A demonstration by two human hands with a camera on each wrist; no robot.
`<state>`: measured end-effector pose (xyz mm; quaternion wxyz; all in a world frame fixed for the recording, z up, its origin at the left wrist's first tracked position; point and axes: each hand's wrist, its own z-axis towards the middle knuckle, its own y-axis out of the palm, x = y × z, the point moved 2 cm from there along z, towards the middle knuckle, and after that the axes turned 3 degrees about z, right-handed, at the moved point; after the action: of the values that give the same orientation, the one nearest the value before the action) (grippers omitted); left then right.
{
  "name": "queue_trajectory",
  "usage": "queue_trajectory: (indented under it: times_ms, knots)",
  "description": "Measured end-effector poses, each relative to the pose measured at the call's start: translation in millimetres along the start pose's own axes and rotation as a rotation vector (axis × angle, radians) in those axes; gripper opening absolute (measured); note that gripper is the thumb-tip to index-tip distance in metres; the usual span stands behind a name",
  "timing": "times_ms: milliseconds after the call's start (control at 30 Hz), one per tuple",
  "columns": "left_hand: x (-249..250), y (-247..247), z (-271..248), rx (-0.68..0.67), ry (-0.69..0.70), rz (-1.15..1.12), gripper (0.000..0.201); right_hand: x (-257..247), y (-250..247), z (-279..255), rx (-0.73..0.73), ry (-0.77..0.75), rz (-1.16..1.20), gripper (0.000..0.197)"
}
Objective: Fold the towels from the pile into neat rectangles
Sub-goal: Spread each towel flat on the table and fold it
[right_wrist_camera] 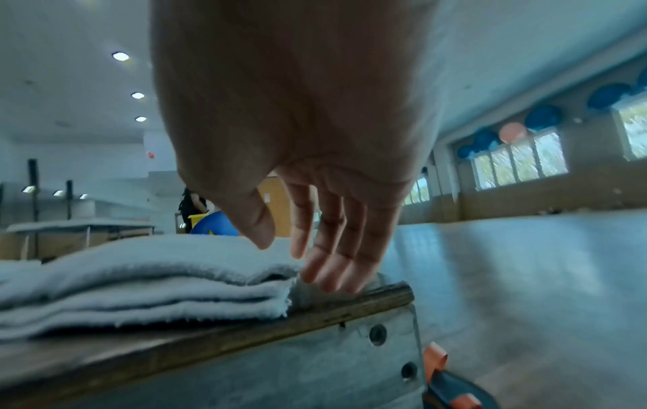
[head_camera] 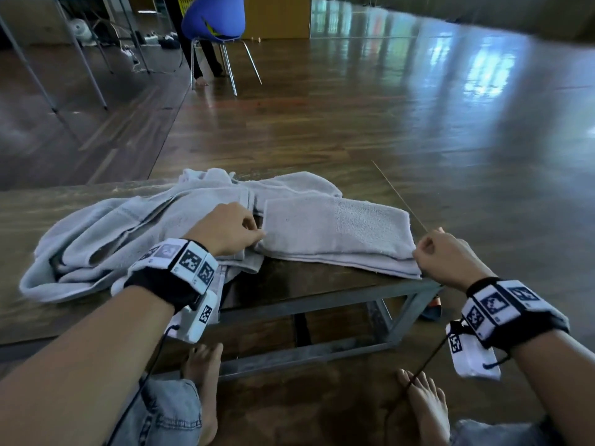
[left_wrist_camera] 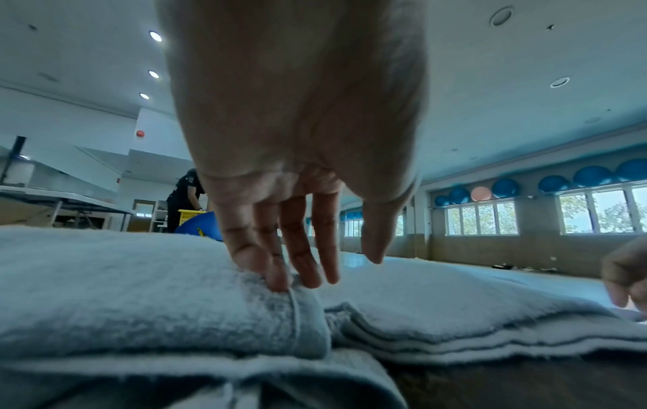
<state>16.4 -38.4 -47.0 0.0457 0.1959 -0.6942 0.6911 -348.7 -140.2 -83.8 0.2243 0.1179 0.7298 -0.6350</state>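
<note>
A folded grey towel (head_camera: pixel 335 230) lies as a layered rectangle on the right end of the low wooden table (head_camera: pixel 306 284). A loose pile of grey towels (head_camera: pixel 112 233) is heaped to its left. My left hand (head_camera: pixel 257 233) sits at the folded towel's left edge. In the left wrist view its fingertips (left_wrist_camera: pixel 280 279) touch a rolled fold of the pile (left_wrist_camera: pixel 140 290), and the thumb hangs free. My right hand (head_camera: pixel 418 252) is at the folded towel's right end. In the right wrist view its fingers (right_wrist_camera: pixel 329 274) hang relaxed just beside the towel stack (right_wrist_camera: pixel 140 290), holding nothing.
The table's right corner and metal frame (right_wrist_camera: pixel 350 354) are right under my right hand. An orange and black object (head_camera: pixel 431 310) lies on the floor by that leg. My bare feet (head_camera: pixel 206 375) are under the table. A blue chair (head_camera: pixel 215 20) stands far behind.
</note>
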Motion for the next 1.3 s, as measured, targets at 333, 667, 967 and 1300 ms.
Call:
queue_trajectory:
  times_ms: [333,667,967,1300]
  knots:
    - [12.2,26.7,24.1,-0.076,-0.187,0.176,0.039,-12.8,14.6,17.1,-0.047,0.122,-0.112,0.030]
    - [10.2,-3.5,36.2,0.271,-0.182,-0.315,0.020,-12.1,-28.2,23.3,0.178,0.037,0.354,0.031]
    - [4.1,9.0,25.6,-0.052,-0.264,-0.229,0.011,14.1,-9.0,-0.6,-0.171,0.255,0.307,0.040]
    - [13.2,12.0,17.5,-0.054,-0.247,-0.116,0.008,14.8,6.7,-4.7,-0.152,0.255,0.159,0.043]
